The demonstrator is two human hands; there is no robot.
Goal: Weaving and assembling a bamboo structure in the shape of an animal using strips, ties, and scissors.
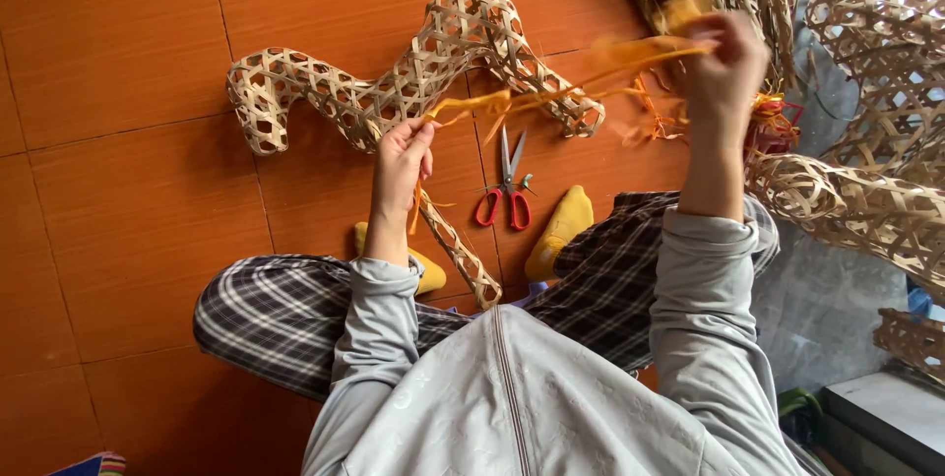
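Stretching across the upper middle of the head view, an orange ribbon strip (551, 92) is held taut between two hands. One end is pinched by the closed fingers of the left hand (402, 156) near the frame's centre; the other is gripped in the raised right hand (724, 67), blurred, at upper right. Behind the strip, a woven bamboo frame (394, 87) lies on the orange floor tiles (118, 141). Red-handled scissors (505, 190) rest below it, between yellow socks (561, 230).
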